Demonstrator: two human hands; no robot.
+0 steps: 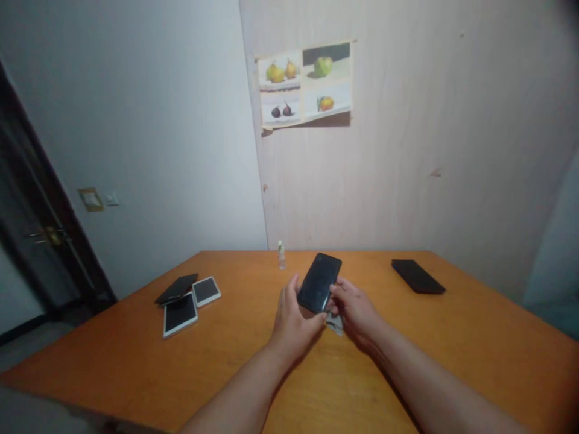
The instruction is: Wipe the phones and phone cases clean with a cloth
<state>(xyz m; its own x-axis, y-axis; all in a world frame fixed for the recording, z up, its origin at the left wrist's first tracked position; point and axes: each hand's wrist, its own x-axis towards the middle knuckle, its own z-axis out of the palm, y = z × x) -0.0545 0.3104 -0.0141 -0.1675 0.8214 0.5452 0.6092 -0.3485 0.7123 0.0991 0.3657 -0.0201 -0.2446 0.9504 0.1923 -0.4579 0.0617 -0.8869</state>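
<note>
Dark phone [319, 282] sits tilted between both hands, center of the frame, seemingly lifted off the tabletop [235, 367]. We see the left hand [292, 322] holding it, fingers along its left edge, thumb by the bottom. Right hand [359, 308]: fingers curled narrow at the phone's right edge, gray cloth [335, 323] showing beneath; we can't tell whether they grip phone, cloth or both.

Main risk, we'd judge: the glossy phone slipping, since the hold looks edge-only; if the right hand let go, the left might not keep it level. Cloth bunched under the fingers could cut friction or snag. We'd also flag the small bottle [281, 256] standing behind, upper middle of the tabletop: a careless reach could tip it.
</note>
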